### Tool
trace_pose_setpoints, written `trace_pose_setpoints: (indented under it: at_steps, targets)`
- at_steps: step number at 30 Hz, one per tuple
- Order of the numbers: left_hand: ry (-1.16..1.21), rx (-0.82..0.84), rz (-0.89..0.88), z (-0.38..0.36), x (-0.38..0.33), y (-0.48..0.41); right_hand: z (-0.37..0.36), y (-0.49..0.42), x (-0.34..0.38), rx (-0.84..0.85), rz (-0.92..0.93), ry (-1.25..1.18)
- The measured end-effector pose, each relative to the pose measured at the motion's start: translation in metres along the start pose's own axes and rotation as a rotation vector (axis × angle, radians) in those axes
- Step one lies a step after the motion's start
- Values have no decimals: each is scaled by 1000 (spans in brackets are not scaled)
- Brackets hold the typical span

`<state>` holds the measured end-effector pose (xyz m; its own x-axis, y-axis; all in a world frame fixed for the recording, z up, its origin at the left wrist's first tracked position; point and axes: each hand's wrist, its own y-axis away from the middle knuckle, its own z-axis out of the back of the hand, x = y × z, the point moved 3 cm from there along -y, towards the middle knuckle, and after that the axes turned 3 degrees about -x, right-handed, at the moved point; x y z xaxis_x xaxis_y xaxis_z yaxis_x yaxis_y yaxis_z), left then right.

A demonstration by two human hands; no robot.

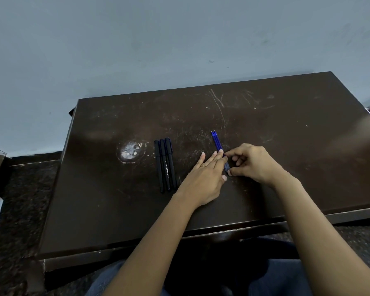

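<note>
While blue refills [217,144] lie tips toward the wall [179,39], left hand [203,180] flat against them, right hand [251,163] pinching them

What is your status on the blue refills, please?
Left hand flat, fingers against the blue refills. Right hand pinching their near end. Black pens lie apart to the left, nothing in the way.

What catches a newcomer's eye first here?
Both hands meet at the blue refills, right of centre on the table: the left hand lies flat against them, the right hand pinches them. Three black pens lie side by side to their left, beside a pale worn patch.
</note>
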<state>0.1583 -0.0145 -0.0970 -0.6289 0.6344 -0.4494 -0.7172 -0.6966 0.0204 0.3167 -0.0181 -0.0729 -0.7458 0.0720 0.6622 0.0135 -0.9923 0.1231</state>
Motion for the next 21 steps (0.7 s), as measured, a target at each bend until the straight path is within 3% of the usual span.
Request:
trace_pose_setpoints:
  at_steps: [21]
  targets:
    - [42,-29,3,5,5,1,0,-2,0,21,-6,25]
